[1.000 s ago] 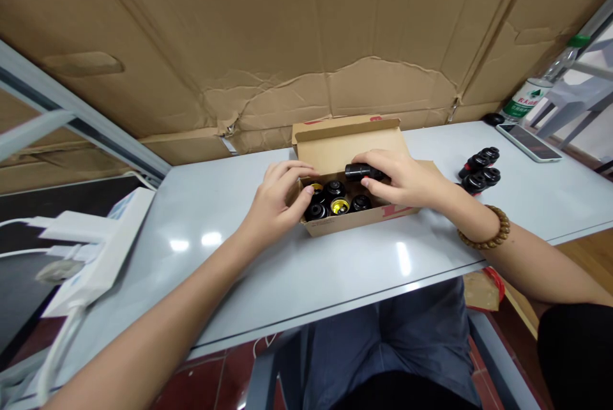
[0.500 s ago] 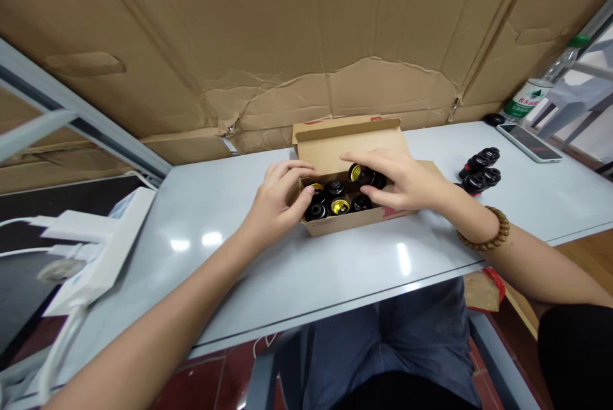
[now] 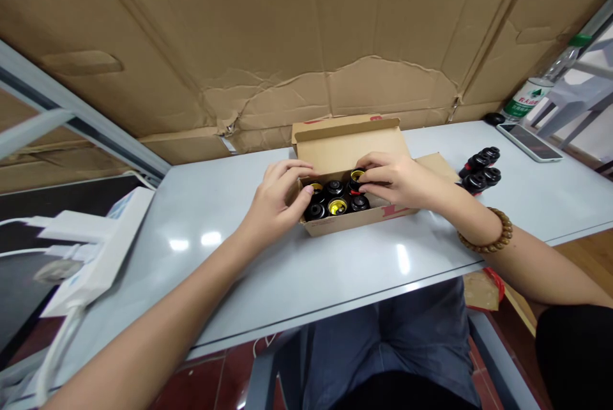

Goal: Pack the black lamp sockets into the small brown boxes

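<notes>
An open cardboard box [image 3: 352, 142] sits on the pale table [image 3: 335, 269], packed with black round fittings [image 3: 335, 189] with gold-coloured centres. My right hand [image 3: 397, 181] presses a black fitting with a gold rim [image 3: 357, 177] down into the box's back right corner. My left hand [image 3: 282, 191] grips the box's left end, its thumb beside a fitting with a gold centre. Both hands hide part of the box's contents. A wooden bead bracelet [image 3: 486, 236] circles my right wrist.
Several loose black fittings [image 3: 479, 170] lie on the table to the right of the box. Beyond them are a phone [image 3: 529, 142] and a plastic bottle [image 3: 527, 97]. A white power strip [image 3: 98, 250] with cables lies at the left. A large cardboard sheet [image 3: 306, 33] stands behind the table.
My right hand has moved down and left, and the fitting it held above the box now sits in the box's back right corner. My left hand has barely moved.
</notes>
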Motion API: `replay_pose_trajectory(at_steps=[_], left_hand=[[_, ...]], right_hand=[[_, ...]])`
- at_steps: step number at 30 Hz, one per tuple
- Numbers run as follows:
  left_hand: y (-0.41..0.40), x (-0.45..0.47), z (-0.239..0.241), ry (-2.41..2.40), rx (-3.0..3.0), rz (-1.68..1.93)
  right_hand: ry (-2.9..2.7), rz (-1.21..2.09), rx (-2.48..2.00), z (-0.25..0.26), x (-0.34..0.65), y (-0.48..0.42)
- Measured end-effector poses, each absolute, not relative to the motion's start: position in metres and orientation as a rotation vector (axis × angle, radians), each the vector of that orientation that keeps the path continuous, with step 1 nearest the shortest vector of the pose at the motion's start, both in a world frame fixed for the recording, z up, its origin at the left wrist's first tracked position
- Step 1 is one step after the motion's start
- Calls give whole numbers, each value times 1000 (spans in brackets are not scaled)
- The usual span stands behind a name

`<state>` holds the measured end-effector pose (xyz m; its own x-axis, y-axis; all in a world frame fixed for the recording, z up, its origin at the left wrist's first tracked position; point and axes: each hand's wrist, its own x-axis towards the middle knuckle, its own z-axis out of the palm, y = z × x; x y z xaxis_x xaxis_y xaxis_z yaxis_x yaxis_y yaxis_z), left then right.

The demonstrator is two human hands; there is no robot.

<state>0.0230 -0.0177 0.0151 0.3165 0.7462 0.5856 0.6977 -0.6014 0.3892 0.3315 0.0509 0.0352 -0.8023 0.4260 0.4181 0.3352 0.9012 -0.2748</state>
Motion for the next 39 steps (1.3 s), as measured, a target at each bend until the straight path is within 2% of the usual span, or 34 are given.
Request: replay_pose_trajectory(at_steps=[6, 17, 27, 30, 34, 37, 39], left_hand=[[-19, 23, 16, 1382, 2499, 1171], [-18, 22, 15, 1397, 2502, 1162], [-17, 21, 13, 1368, 2512, 1185], [-16, 21, 13, 1372, 2477, 1168], [-16, 22, 13, 1369, 2455, 1186], [-15, 22, 12, 1359, 2462, 1197], [-14, 22, 12, 1343, 2474, 1203]], right_hand=[[-2617, 186, -731, 38, 330, 43], [-2705, 514, -696, 49, 329, 42], [-2653, 361, -666, 57, 334, 41], [-2516, 169, -906, 84, 357, 44], [-2334, -102, -1532, 117, 416, 67], [-2418, 13, -2154, 113, 463, 92], [-2426, 94, -2316, 100, 485, 104]])
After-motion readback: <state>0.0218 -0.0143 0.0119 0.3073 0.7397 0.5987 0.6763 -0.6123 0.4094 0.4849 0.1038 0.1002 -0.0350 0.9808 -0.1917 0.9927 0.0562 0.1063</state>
